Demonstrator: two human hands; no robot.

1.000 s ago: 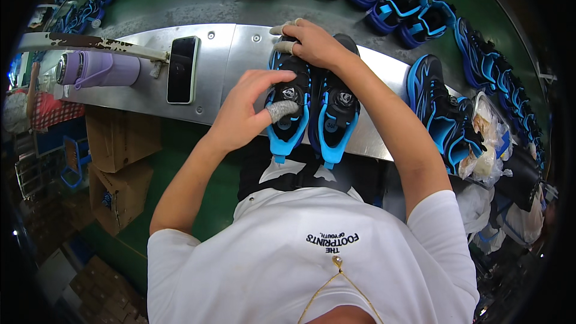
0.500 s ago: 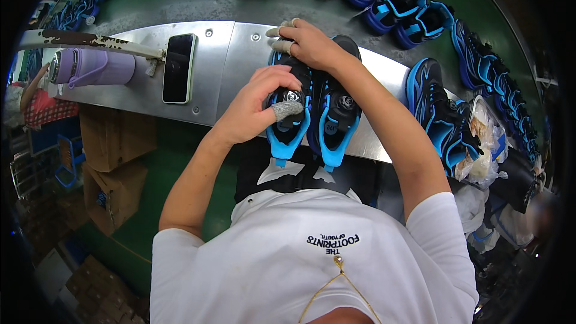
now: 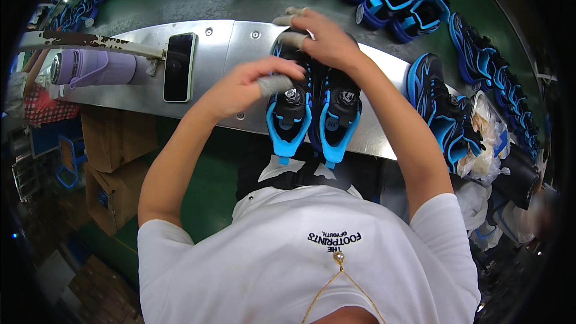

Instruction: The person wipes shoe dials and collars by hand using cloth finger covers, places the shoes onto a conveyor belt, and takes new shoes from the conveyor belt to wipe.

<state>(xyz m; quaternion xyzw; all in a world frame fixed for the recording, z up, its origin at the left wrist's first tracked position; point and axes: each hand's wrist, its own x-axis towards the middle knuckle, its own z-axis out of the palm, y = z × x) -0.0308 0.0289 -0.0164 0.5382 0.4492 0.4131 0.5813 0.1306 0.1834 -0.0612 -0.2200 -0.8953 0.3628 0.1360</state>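
Two black sneakers with bright blue collars stand side by side before me, heels toward me: a left sneaker [image 3: 288, 123] and a right sneaker [image 3: 339, 121]. Each has a round dial on its tongue. My left hand [image 3: 246, 87] is over the left sneaker's dial, fingers stretched and a grey wrap on the thumb; it holds nothing. Over the same sneaker's toe is my right hand [image 3: 324, 39], with pale covers on several fingertips. Its fingers are apart, slightly blurred, and partly hide the toe; whether they touch it I cannot tell.
Left on the metal bench [image 3: 213, 84] lie a phone [image 3: 179, 67] and a lilac bottle [image 3: 99, 68] beside a chipped metal bar [image 3: 90, 41]. More sneakers [image 3: 393, 1] line the green surface beyond. Another pair [image 3: 438, 102] and a plastic bag [image 3: 485, 132] sit at right. Cardboard boxes [image 3: 117, 138] stand lower left.
My left hand has lifted off the left sneaker's dial and shifted slightly left and up. My right hand has moved a little up and right from the toe. The sneakers have hardly moved.
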